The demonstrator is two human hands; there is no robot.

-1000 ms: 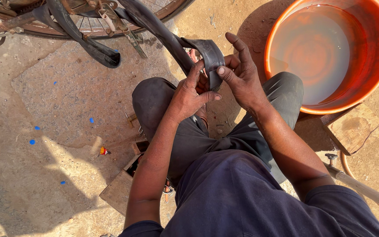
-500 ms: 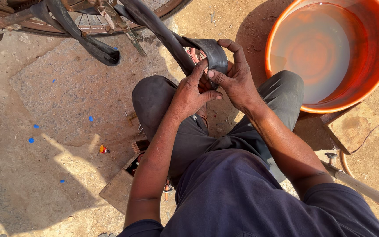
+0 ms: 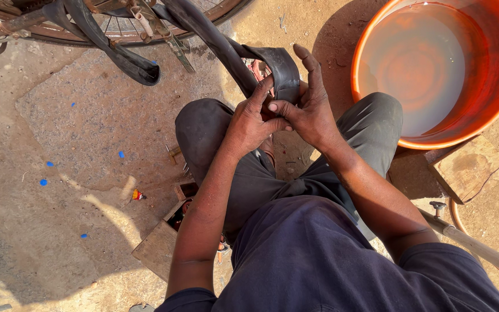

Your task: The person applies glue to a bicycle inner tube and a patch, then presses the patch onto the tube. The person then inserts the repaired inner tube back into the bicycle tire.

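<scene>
Seen from above, I sit with bent knees in grey trousers. A black rubber inner tube (image 3: pixel 272 66) runs down from a bicycle wheel (image 3: pixel 116 29) at the top and folds over in front of my knees. My left hand (image 3: pixel 249 121) pinches the fold from the left, thumb pressed on the rubber. My right hand (image 3: pixel 310 110) wraps the fold from the right, its index finger pointing straight up. The two hands touch each other over the tube. A second loop of tube (image 3: pixel 128 63) hangs down from the wheel at the upper left.
An orange basin (image 3: pixel 492 86) of cloudy water stands at the upper right. A wooden block (image 3: pixel 469 167) lies below it, with a wooden handle (image 3: pixel 480 248) by my right side. A small wooden box (image 3: pixel 166 242) sits under my left leg on sandy ground dotted with blue bits.
My right hand has closed lower around the folded tube and its index finger has straightened upward. My left thumb has shifted onto the fold. The tube stays in front of my knees.
</scene>
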